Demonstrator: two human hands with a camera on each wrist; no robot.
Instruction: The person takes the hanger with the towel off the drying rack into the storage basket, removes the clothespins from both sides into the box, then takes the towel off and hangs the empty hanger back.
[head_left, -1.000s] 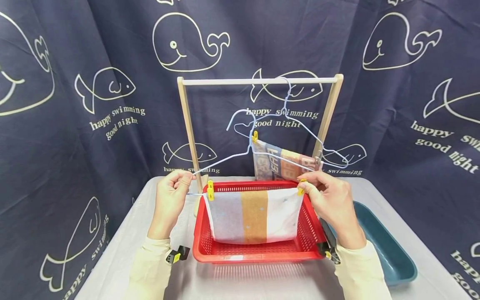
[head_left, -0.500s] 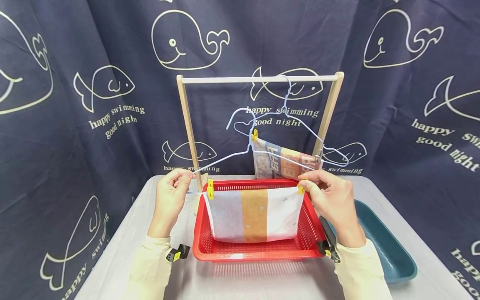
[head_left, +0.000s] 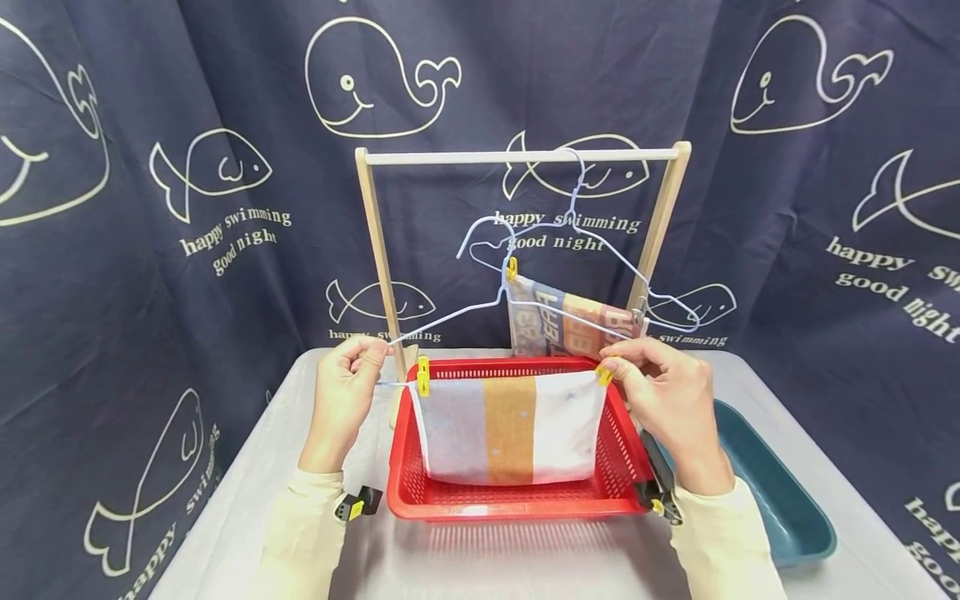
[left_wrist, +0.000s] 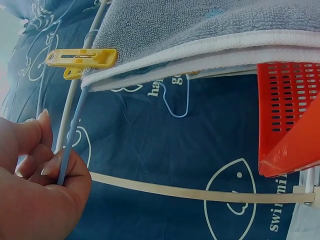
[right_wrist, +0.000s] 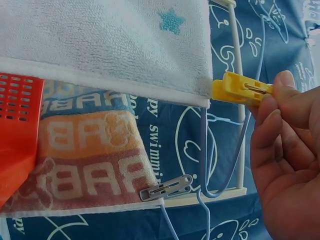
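A striped towel (head_left: 510, 433), pale blue, mustard and white, hangs folded over the lower bar of a light-blue wire hanger (head_left: 450, 317). My left hand (head_left: 341, 396) grips the hanger at its left end. Close to that hand, a yellow clothespin (left_wrist: 84, 58) clamps the towel's left corner. My right hand (head_left: 670, 404) pinches a second yellow clothespin (right_wrist: 244, 89) between thumb and fingers. In the right wrist view, this clothespin's tip is right at the edge of the towel's white corner.
Below the towel stands a red perforated basket (head_left: 517, 510). Behind it, a wooden rack (head_left: 450, 159) carries another hanger (head_left: 607, 250) with a patterned towel (head_left: 573, 325), held by a yellow clothespin (head_left: 512, 268) and a metal one (right_wrist: 167, 188). A teal basin (head_left: 783, 492) sits at the right.
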